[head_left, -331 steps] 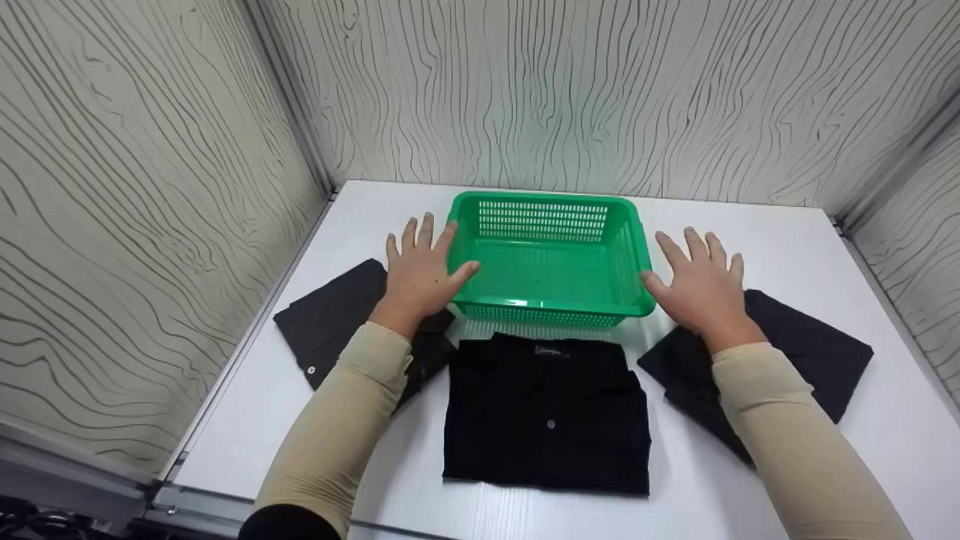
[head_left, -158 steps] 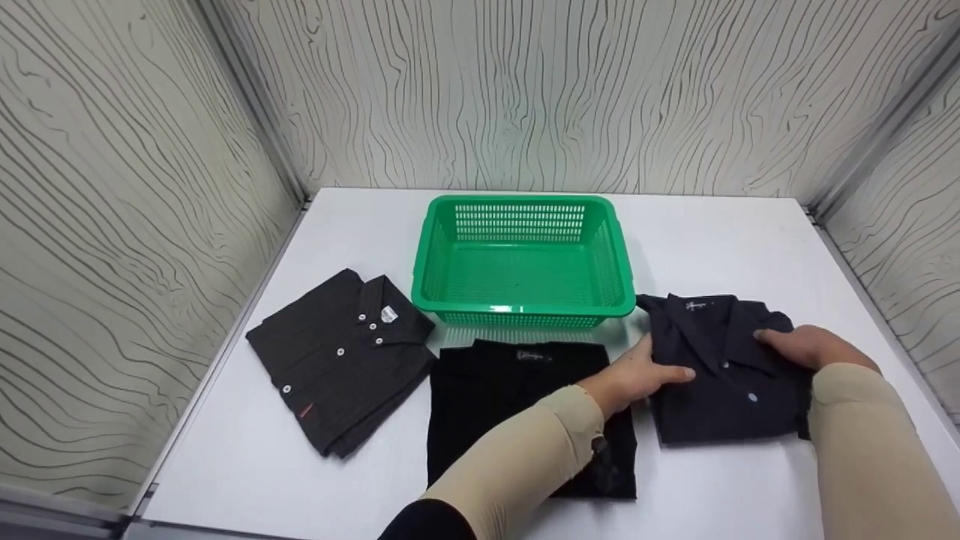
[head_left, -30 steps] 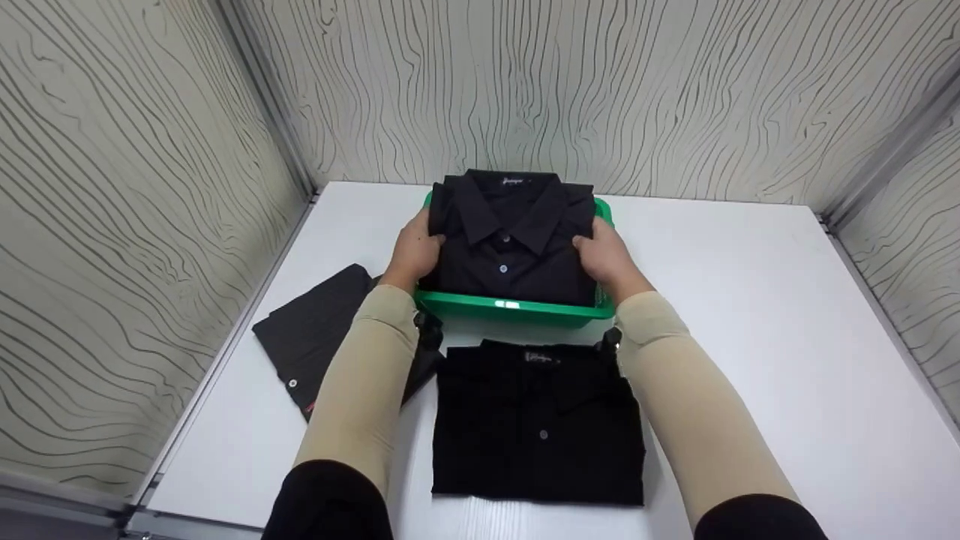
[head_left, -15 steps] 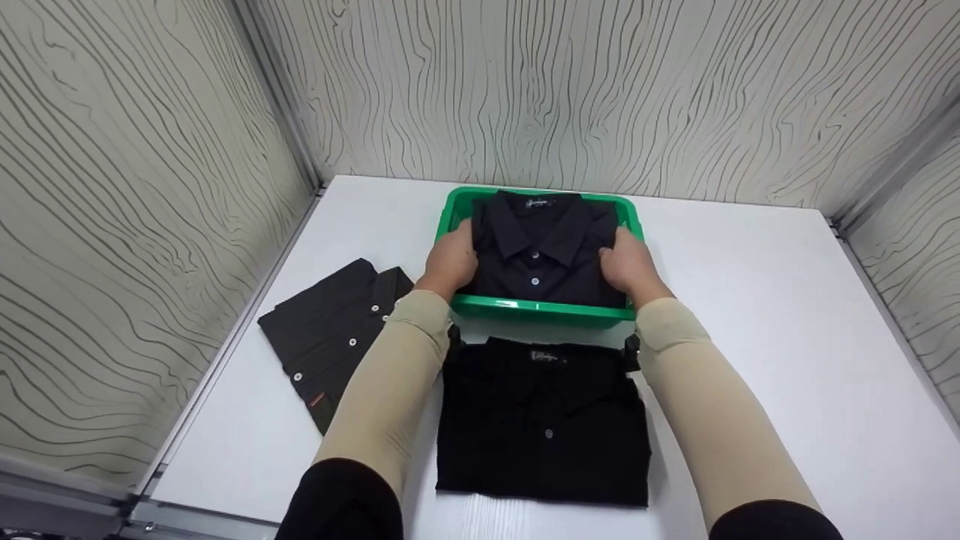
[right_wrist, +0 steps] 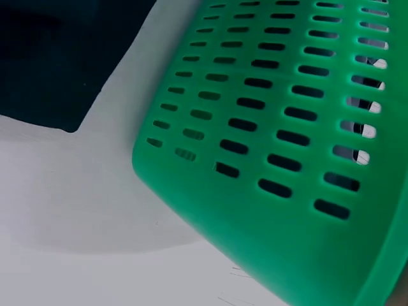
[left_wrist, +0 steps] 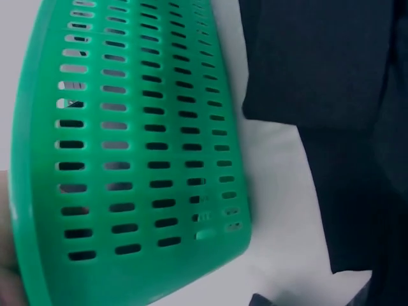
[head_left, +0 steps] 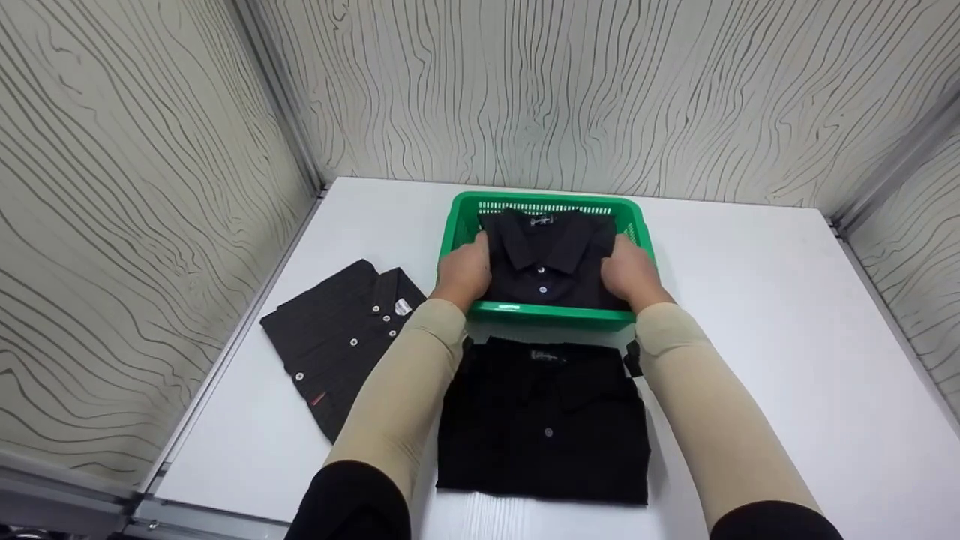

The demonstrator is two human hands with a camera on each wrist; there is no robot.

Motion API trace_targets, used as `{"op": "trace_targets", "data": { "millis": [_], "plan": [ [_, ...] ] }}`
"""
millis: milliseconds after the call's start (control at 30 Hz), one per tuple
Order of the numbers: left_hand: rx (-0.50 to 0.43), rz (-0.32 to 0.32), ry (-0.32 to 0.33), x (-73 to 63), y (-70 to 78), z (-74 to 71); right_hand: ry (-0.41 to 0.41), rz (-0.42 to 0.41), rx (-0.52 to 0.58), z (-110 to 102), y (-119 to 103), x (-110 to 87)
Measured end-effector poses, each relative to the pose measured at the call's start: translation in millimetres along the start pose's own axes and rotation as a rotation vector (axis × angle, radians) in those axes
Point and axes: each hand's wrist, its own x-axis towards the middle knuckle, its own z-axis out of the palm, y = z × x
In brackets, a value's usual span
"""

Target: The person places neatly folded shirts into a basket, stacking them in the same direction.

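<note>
A folded dark button-up shirt (head_left: 564,247) lies collar-away inside the green plastic basket (head_left: 555,313). My left hand (head_left: 466,270) grips its left edge, within the basket's left side. On the opposite edge, my right hand (head_left: 628,271) holds the cloth with curled fingers, its fingertips hidden down in the basket. Both wrist views mostly show the slotted outer wall of the basket, with a sliver of the left hand (left_wrist: 6,255) at the left wrist view's edge. Just in front of the basket, a second folded black shirt (head_left: 525,442) lies flat between my forearms.
A folded charcoal shirt (head_left: 330,337) with white buttons lies at an angle on the left, partly covered by my left forearm. The white table (head_left: 795,337) extends to the right of the basket. A patterned back wall (head_left: 555,97) stands close behind it.
The dark shirt went from the table's right side into the basket between both hands. Over the last second it sank lower, below the basket's back rim. The other two shirts stayed put.
</note>
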Motion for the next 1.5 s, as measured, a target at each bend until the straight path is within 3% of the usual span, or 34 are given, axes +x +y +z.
{"op": "trace_targets", "data": {
  "millis": [700,900,1233,1500],
  "plan": [
    [0.021,-0.046,-0.042,2.4,3.2,5.9,-0.070,-0.004,-0.064,10.3,-0.6,-0.1],
    [0.023,-0.051,-0.037,2.3,3.3,5.2,-0.057,-0.019,0.003,11.2,-0.3,-4.0],
    [-0.076,-0.063,-0.035,5.0,6.5,-1.2,-0.037,-0.047,0.050,3.3,1.6,-3.4],
    [-0.116,-0.057,-0.043,0.7,-0.4,-1.9,-0.092,-0.077,0.076,3.2,2.9,-5.5]
  ]
}}
